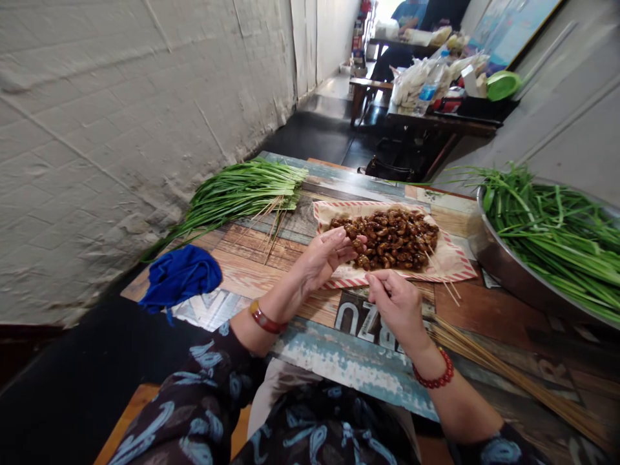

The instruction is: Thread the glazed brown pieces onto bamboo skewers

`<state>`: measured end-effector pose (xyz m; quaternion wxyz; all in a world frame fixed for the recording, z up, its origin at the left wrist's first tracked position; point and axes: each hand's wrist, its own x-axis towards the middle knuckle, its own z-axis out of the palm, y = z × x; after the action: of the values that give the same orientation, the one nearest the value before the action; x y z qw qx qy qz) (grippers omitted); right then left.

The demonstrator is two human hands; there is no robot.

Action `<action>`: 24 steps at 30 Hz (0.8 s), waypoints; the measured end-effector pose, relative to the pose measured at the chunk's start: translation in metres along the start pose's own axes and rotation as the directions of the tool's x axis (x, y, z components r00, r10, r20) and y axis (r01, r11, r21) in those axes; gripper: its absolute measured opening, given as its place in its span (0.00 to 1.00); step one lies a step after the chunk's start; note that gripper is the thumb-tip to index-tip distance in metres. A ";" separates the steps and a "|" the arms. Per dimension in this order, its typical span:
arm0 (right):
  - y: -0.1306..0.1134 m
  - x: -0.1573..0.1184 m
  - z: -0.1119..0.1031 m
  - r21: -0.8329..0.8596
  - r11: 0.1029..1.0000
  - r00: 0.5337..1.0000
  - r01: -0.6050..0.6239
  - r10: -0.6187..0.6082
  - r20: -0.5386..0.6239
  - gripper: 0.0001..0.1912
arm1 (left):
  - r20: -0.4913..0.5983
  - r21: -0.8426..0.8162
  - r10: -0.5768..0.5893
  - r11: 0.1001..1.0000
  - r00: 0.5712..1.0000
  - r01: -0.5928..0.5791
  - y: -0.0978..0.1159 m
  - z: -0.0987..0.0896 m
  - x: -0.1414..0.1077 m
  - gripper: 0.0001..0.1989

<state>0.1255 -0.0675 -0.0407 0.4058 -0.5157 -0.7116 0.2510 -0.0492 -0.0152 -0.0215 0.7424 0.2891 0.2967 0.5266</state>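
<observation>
Above a plank table (252, 248), the left hand (327, 255) curled against a heap of glossy brown food (390, 239) on striped paper (372, 208). The right hand (394, 310), just apart from it, pinched something thin, perhaps a skewer (372, 279).

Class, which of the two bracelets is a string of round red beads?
The bracelet on the right wrist; the left-wrist bracelet is a flat band instead.

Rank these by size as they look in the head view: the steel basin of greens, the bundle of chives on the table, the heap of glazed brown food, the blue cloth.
1. Steel basin, cut off by the frame edge
2. Bundle of chives
3. Too close to rank: heap of glazed brown food and blue cloth
</observation>
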 end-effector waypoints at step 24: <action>0.004 -0.001 0.004 0.042 0.999 1.000 -0.026 0.025 0.011 0.12 | -0.034 0.150 -0.120 0.981 0.992 0.124 -0.015 0.007 -0.005 0.17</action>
<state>0.1245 -0.0669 -0.0462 0.4094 -0.5147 -0.7017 0.2740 -0.0363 -0.0253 -0.0272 0.7454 0.3194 0.3623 0.4594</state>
